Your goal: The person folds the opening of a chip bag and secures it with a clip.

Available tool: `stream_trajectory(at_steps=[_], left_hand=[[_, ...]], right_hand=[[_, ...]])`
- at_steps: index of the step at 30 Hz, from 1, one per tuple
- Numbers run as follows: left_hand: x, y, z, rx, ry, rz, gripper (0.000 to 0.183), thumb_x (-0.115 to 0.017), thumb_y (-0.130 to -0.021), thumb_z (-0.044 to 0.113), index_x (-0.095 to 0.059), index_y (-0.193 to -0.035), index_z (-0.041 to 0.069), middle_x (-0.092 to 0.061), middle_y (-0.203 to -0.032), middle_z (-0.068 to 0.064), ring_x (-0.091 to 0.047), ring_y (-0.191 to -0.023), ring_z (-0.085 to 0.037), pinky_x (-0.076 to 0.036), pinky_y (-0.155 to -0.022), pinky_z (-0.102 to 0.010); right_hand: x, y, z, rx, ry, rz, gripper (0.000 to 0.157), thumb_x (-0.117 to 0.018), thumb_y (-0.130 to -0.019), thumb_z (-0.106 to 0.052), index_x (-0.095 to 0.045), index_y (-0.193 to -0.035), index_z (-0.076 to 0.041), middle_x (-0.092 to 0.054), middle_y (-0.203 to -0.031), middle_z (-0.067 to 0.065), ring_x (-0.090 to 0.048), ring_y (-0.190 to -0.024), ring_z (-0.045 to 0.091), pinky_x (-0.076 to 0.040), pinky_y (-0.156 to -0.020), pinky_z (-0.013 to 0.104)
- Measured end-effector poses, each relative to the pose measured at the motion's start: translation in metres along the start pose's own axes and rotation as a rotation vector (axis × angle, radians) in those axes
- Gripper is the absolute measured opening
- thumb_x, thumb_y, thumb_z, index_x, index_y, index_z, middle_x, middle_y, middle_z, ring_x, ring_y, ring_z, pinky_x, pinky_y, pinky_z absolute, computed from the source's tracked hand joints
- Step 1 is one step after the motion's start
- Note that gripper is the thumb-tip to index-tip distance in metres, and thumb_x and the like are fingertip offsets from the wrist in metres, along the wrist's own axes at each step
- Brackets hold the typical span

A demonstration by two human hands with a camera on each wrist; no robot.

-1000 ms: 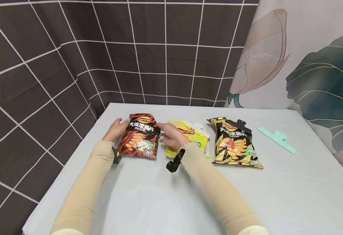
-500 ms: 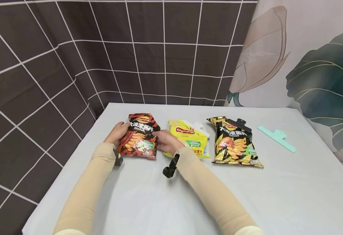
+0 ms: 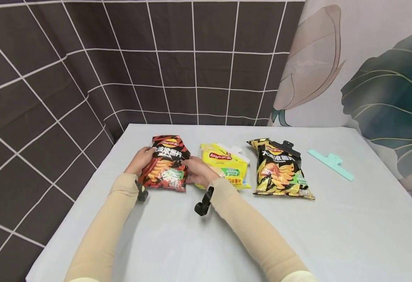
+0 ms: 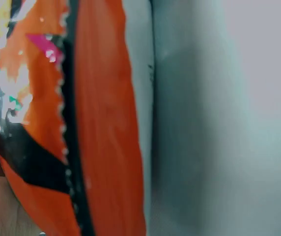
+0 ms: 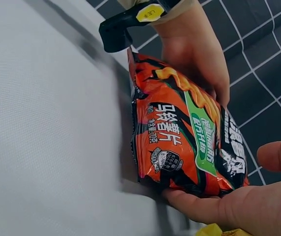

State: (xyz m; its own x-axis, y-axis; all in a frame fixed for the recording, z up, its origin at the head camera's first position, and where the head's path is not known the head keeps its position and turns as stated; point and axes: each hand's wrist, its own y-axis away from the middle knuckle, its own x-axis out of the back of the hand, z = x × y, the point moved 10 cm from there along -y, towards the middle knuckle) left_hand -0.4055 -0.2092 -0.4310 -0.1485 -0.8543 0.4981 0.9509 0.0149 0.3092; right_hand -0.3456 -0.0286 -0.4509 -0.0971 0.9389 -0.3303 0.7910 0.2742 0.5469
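Observation:
A red-and-black bag of potato chips [image 3: 166, 166] is at the left of the white table, with a hand at each side. My left hand [image 3: 140, 161] holds its left edge, the thumb over the front. At the right edge is my right hand [image 3: 199, 171], thumb on the front. In the right wrist view, fingers of the right hand [image 5: 253, 209] reach under the bag's side, and the left hand [image 5: 197, 51] is on the far side. The bag's crimped bottom end [image 4: 106, 123] fills much of the left wrist view, which hides most of the left hand.
Partly behind my right hand lies a yellow chip bag [image 3: 231, 171] with a white clip [image 3: 237, 152] near its top. Further right are a black-and-yellow chip bag [image 3: 279, 176] bearing a black clip [image 3: 286, 149], and a loose mint-green clip [image 3: 331, 163]. A tiled-pattern curtain [image 3: 177, 70] hangs behind.
My right hand has moved left and closed on the red bag's right edge. The left hand keeps its hold. The bag has barely moved, and the head view has shifted slightly.

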Motion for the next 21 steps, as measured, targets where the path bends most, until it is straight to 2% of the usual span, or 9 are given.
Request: stream_trajectory(at_steps=[3,8,16,18,21], left_hand=[[0.001,0.002,0.001,-0.015,0.034,0.005,0.062,-0.03,-0.103,0.034,-0.015,-0.153,0.001,-0.024,-0.154,-0.026,-0.039,-0.133,-0.037,-0.038,-0.108,-0.047],[0.004,0.004,0.0,-0.024,0.038,-0.002,0.061,-0.026,-0.103,0.035,-0.013,-0.154,0.005,-0.023,-0.155,-0.025,-0.038,-0.134,-0.037,-0.038,-0.108,-0.047],[0.011,0.012,0.006,-0.041,0.046,0.019,0.06,-0.027,-0.104,0.034,-0.012,-0.154,0.005,-0.023,-0.155,-0.024,-0.036,-0.135,-0.036,-0.035,-0.11,-0.047],[0.012,0.015,0.009,-0.04,0.049,0.024,0.061,-0.027,-0.104,0.036,-0.012,-0.155,0.006,-0.023,-0.155,-0.023,-0.038,-0.133,-0.035,-0.037,-0.108,-0.046],[0.014,0.018,0.015,-0.049,0.054,0.035,0.061,-0.027,-0.103,0.037,-0.014,-0.154,0.006,-0.028,-0.153,-0.023,-0.047,-0.121,-0.03,-0.046,-0.097,-0.039]], right_hand=[[-0.001,0.001,-0.001,0.014,-0.001,-0.004,0.065,-0.048,-0.098,-0.012,-0.015,-0.154,-0.01,-0.037,-0.147,0.022,-0.041,-0.134,0.036,-0.036,-0.108,0.055],[-0.006,0.006,-0.001,0.024,-0.01,-0.021,0.064,-0.049,-0.097,-0.011,-0.019,-0.153,-0.01,-0.042,-0.144,0.02,-0.046,-0.13,0.034,-0.041,-0.105,0.051],[-0.015,0.018,-0.008,0.061,0.039,-0.041,0.066,-0.049,-0.096,-0.01,-0.016,-0.154,-0.01,-0.036,-0.148,0.02,-0.04,-0.134,0.035,-0.035,-0.109,0.053],[-0.015,0.021,-0.01,0.077,0.045,-0.043,0.067,-0.049,-0.096,-0.009,-0.016,-0.154,-0.01,-0.037,-0.148,0.019,-0.041,-0.134,0.034,-0.036,-0.109,0.053],[-0.013,0.024,-0.013,0.102,0.06,-0.043,0.069,-0.05,-0.094,-0.007,-0.016,-0.154,-0.011,-0.037,-0.149,0.017,-0.041,-0.134,0.034,-0.037,-0.107,0.053]])
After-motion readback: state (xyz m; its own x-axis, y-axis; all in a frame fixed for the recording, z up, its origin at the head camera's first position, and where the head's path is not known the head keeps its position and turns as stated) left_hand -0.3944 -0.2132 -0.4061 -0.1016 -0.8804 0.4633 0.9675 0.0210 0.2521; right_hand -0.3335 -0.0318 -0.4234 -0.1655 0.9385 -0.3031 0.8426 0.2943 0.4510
